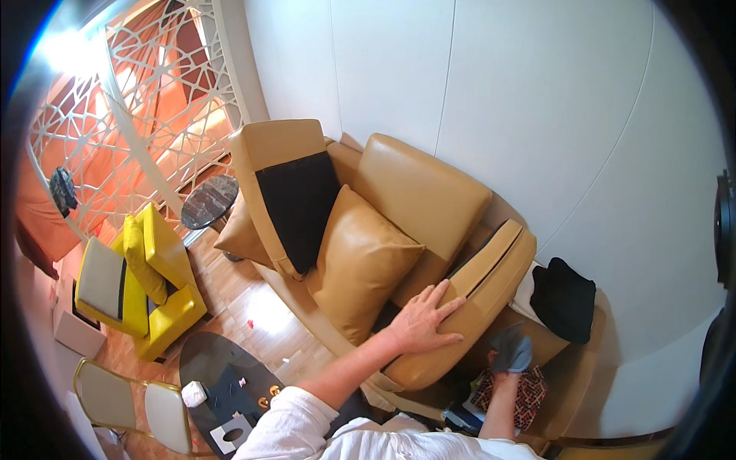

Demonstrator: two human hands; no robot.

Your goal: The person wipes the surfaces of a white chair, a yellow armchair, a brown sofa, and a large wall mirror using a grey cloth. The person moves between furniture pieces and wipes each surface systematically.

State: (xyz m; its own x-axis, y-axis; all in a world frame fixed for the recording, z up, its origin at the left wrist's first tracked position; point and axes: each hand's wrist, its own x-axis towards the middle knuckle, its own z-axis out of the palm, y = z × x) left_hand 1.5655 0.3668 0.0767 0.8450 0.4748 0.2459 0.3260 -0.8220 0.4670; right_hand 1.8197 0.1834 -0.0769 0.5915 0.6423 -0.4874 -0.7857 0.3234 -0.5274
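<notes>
My left hand (425, 322) lies with fingers spread on a tan leather seat cushion (489, 310), tilted up on the sofa with a dark zip or seam along its edge. My right hand (501, 368) holds a bunched grey cloth (514, 348) that covers most of its fingers, low beside that cushion. Below it are a red-and-black patterned fabric (526, 394) and other folded textiles. More tan cushions stand displaced on the sofa: a square pillow (365, 259), a back cushion (422, 190) and an upright cushion (296, 201) with a black underside.
A black cloth (563, 299) drapes over the sofa's right end, against the pale wall panels (517, 115). At lower left are a dark oval table (201, 351) with a tissue box (230, 434), a yellow armchair (175, 316) and a gold-framed chair (167, 417). A round side table (210, 201) stands beyond.
</notes>
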